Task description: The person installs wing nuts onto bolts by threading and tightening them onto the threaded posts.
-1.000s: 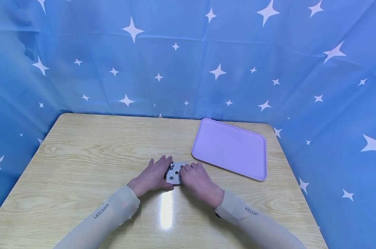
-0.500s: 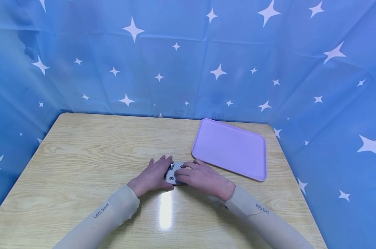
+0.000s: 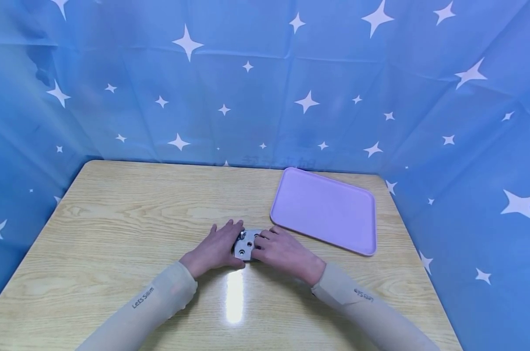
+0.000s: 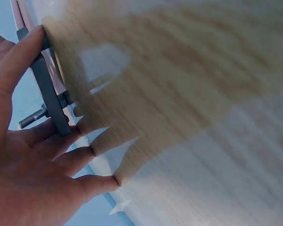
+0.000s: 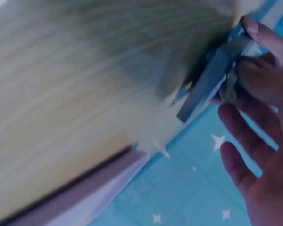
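Note:
A grey metal plate [image 3: 245, 248] with several round holes lies in front of me on the table. Edge-on in the left wrist view, it sits slightly raised on short dark feet, and a threaded bolt [image 4: 33, 117] sticks up from its top. My left hand [image 3: 217, 247] grips the plate's left side, thumb at the near edge and fingers beyond. At the right end, my right hand [image 3: 284, 253] pinches a small dark part on top of the plate between thumb and fingers; the fingers mostly hide it. A light metal piece [image 5: 232, 84] shows beside those fingertips.
A shallow purple tray [image 3: 324, 209] lies at the back right of the wood-grain table [image 3: 160, 195], its near left corner close to my right hand. Behind and beside the table hangs a blue curtain [image 3: 265, 97] with white stars.
My right hand has turned at the plate's right end: knuckles rolled, fingers reached leftward over the plate, then drew back slightly right. The left hand and the plate have stayed put.

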`<control>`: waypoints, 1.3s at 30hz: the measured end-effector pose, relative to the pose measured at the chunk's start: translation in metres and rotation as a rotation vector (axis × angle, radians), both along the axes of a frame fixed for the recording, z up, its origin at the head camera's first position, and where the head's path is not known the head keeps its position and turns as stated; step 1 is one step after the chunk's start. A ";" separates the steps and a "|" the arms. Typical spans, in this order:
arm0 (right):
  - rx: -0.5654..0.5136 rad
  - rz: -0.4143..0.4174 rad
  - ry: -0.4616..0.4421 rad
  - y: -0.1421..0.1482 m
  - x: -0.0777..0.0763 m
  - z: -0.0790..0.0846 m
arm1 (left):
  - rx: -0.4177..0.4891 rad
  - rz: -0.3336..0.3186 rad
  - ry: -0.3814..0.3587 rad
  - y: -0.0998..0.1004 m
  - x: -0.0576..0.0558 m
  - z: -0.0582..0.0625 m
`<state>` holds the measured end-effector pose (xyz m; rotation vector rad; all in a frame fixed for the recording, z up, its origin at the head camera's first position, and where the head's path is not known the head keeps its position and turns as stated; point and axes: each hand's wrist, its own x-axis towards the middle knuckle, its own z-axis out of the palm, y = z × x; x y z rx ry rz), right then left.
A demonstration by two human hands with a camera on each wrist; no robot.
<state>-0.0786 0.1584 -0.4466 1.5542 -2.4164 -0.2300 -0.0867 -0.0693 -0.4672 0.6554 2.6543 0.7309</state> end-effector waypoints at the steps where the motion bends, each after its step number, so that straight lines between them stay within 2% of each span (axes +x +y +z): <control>1: -0.010 -0.008 0.008 -0.001 0.000 -0.001 | -0.001 -0.003 0.005 0.000 0.000 0.000; 7: -0.015 -0.096 0.063 -0.012 0.005 -0.004 | -0.010 -0.011 0.031 0.000 0.000 0.000; 14: -0.016 -0.274 -0.047 -0.022 0.013 -0.002 | -0.008 -0.008 0.025 0.000 0.001 0.000; 19: -0.061 -0.302 -0.050 -0.024 0.015 -0.004 | -0.006 -0.004 0.014 0.000 0.001 0.000; 21: -0.073 -0.310 -0.099 -0.021 0.013 -0.002 | -0.003 -0.004 0.012 0.000 0.001 0.000; 24: -0.099 -0.323 -0.225 -0.012 0.009 0.006 | 0.006 -0.007 0.009 0.000 0.001 0.000; 27: -0.106 -0.283 -0.327 -0.001 0.004 0.015 | 0.005 -0.009 0.000 -0.001 0.000 0.000; 29: -0.079 -0.202 -0.333 0.005 0.001 0.021 | 0.006 -0.006 -0.005 -0.001 0.000 0.000; 32: -0.020 -0.045 -0.260 0.011 -0.004 0.021 | 0.009 -0.003 -0.008 -0.001 0.000 0.000; 34: 0.004 0.018 -0.203 0.012 -0.004 0.019 | 0.014 -0.001 -0.008 -0.001 0.000 0.000; 36: 0.010 0.034 -0.161 0.012 -0.004 0.016 | 0.017 0.000 -0.010 0.000 0.000 0.001; 39: 0.007 0.007 -0.134 0.009 -0.002 0.011 | 0.013 0.002 -0.009 -0.001 0.001 0.000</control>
